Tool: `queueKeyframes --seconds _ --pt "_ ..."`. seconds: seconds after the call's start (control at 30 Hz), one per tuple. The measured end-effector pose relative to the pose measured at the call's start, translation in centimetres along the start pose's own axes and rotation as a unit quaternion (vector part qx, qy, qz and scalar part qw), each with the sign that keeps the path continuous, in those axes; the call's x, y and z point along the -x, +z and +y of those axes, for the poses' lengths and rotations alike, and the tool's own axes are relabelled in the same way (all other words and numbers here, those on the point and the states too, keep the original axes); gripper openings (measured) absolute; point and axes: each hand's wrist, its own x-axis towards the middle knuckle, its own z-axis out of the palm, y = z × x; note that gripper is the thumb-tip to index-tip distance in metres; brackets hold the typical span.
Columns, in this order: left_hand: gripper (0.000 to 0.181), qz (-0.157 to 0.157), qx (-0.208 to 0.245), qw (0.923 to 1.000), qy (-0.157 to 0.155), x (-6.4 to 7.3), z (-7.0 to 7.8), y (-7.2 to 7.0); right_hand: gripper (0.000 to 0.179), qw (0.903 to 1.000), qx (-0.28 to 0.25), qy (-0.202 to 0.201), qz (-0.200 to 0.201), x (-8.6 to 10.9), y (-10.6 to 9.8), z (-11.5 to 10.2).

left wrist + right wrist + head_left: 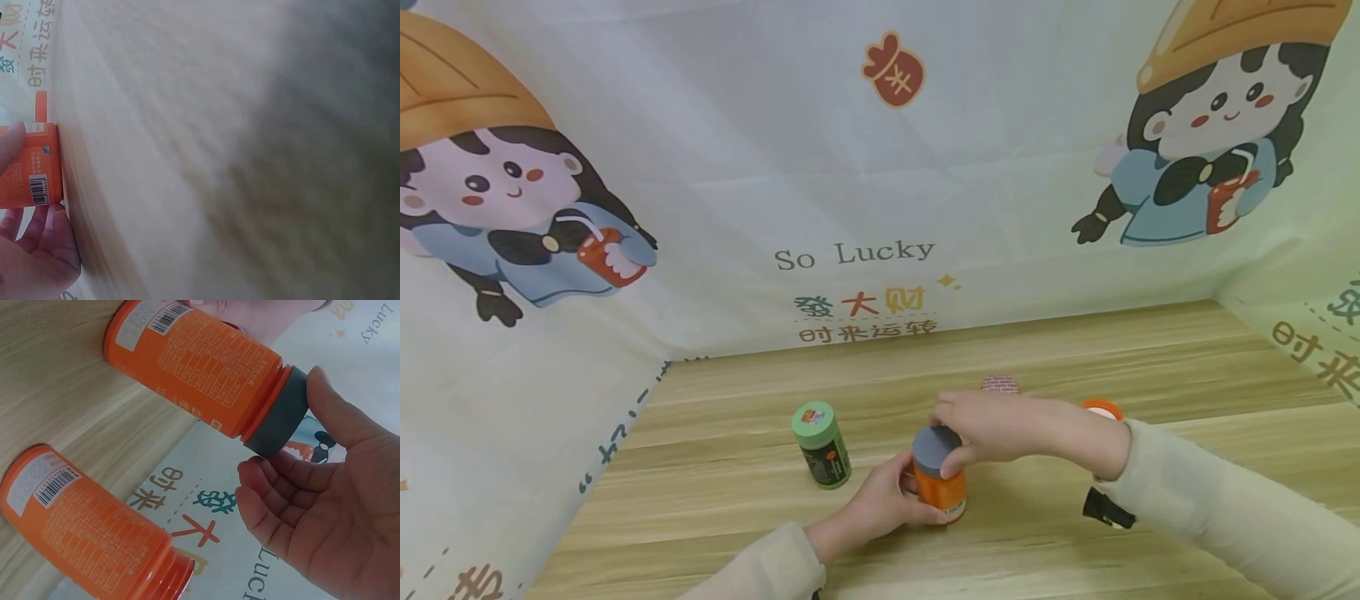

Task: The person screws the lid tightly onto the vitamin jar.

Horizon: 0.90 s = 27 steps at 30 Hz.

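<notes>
An orange canister with a dark grey lid stands on the wooden table in front of me. My left hand grips its body low down, thumb on the near side and fingers round the left. From the right, my right hand holds the lid between thumb and fingers. The right wrist view shows the lid over the canister's neck, with a strip of orange between lid and shoulder. In the left wrist view, a barcode shows on the canister.
A green canister with a light green lid stands to the left. Partly behind my right forearm is a second orange canister, its neck without a lid. A round brick-patterned top shows behind my right hand. Printed cloth walls the table.
</notes>
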Motion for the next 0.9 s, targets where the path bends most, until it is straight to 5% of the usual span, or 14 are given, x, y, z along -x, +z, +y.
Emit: queueKeyframes --seconds 0.5,0.7,0.8,0.9 --pt "0.063 0.004 0.011 0.9999 -0.007 -0.01 0.05 0.02 0.045 0.9971 -0.017 0.066 0.033 -0.05 0.64 -0.47" --pt "0.063 0.000 0.008 0.9999 -0.011 0.07 0.12 -0.01 0.066 0.9972 -0.001 0.068 0.029 0.23 0.52 -0.37" --pt "0.062 0.001 0.004 1.0000 -0.007 0.06 0.09 -0.01 0.076 0.9989 -0.011 0.039 0.024 0.41 0.21 -0.06" --pt "0.061 0.000 0.001 1.0000 -0.005 0.04 0.06 -0.02 0.066 0.9993 -0.013 -0.035 0.007 0.55 -0.24 0.41"
